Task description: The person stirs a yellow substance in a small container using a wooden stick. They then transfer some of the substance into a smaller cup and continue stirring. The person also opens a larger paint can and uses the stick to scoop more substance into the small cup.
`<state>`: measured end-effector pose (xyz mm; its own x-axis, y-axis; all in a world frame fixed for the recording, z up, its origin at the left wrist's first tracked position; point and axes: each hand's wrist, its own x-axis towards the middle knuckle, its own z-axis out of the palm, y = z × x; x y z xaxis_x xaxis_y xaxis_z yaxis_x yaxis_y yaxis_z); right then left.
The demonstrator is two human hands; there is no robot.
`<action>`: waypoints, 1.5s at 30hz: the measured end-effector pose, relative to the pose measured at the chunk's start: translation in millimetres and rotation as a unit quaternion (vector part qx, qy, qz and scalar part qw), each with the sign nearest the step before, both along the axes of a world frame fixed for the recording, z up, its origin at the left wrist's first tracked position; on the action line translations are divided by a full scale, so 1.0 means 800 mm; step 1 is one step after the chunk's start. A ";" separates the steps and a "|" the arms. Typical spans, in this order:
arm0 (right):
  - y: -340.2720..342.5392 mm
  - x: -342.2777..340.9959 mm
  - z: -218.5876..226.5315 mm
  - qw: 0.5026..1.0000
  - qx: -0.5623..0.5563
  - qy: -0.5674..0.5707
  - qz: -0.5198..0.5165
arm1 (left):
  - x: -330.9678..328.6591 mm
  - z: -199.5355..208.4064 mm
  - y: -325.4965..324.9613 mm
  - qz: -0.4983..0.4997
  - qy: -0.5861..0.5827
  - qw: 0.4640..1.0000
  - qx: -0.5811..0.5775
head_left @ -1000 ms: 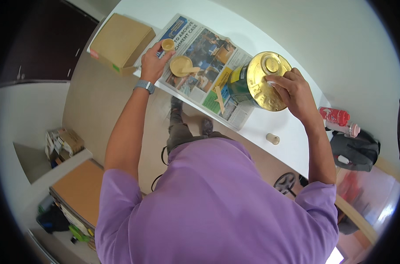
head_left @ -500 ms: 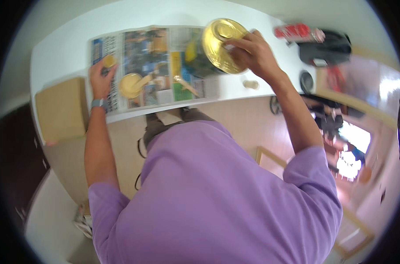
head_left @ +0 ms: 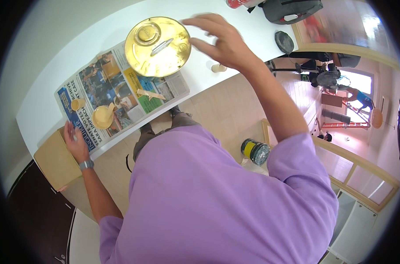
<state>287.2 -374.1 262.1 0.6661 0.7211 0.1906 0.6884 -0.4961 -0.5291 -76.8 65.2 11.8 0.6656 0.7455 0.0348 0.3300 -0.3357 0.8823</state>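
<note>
A round metal can with a shiny gold top, a raised cap and a thin handle stands on the newspaper. Beside its right rim is my right hand, open, thumb and fingers spread; I cannot tell whether the fingertips touch the rim. My left hand lies open at the newspaper's left end. Just above it stands a small yellowish cup. To the right, a round yellowish dish has a wooden stick leaning in it. A flat wooden stick lies on the paper.
A cardboard box sits at the white table's left end. A short cream cylinder is near the front edge. Farther right are a dark bag and a round dark object. A dark can stands on the floor; a person is beyond.
My left hand has let go of the small cup, now standing on the newspaper. My right hand has released the can's handle and moved to its right side. The view has turned.
</note>
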 end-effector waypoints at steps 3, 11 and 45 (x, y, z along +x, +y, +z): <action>-0.120 -0.012 -0.047 0.980 -0.059 0.069 -0.177 | -0.036 0.021 -0.046 0.064 -0.017 0.998 0.006; -0.216 -0.061 -0.207 0.933 -0.071 0.236 -0.264 | 0.017 0.096 -0.280 -0.032 0.000 0.998 -0.063; -0.090 -0.120 -0.060 0.969 0.206 0.134 0.038 | 0.184 0.171 -0.400 -0.260 -0.094 0.956 0.094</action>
<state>191.6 -446.1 214.2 0.6798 0.6688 0.3010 0.5254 -0.1578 -0.8361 70.5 -255.0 148.6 0.9134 0.2843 0.2912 -0.0834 -0.5696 0.8177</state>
